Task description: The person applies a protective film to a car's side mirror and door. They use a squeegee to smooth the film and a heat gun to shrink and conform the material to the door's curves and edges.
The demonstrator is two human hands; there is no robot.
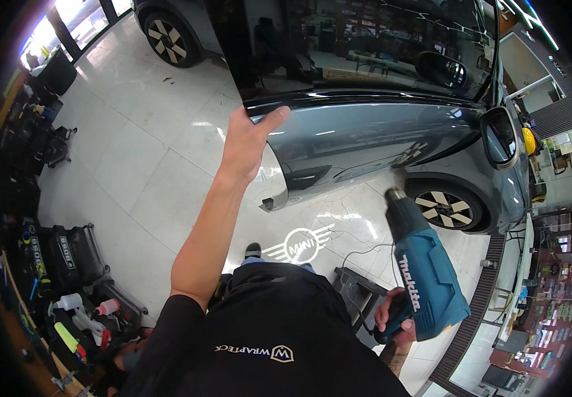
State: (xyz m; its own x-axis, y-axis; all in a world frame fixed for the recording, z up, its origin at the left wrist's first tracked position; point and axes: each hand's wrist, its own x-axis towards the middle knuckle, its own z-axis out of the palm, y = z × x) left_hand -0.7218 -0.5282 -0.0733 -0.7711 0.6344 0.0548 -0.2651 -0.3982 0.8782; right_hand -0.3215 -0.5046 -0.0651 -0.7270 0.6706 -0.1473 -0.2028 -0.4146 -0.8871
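Observation:
My left hand (249, 142) is closed around the rear edge of an open grey car door (359, 135), just under its dark window (365, 46). The thumb lies on the outer face; the other fingers are hidden behind the edge. In my right hand (395, 317) is a teal heat gun (431, 274), gripped by its handle. Its black nozzle (397, 195) points up toward the lower part of the door, near the front wheel (445, 206), and does not touch the panel. A thin cord (365, 251) shows beside the gun.
The door mirror (499, 137) juts out at the right. A dark step stool (359, 291) stands by my legs. At left are black tool cases (68, 255) and a cart with bottles (69, 302). Another car's wheel (167, 40) is at the back; a projected emblem lights the tiled floor (127, 165).

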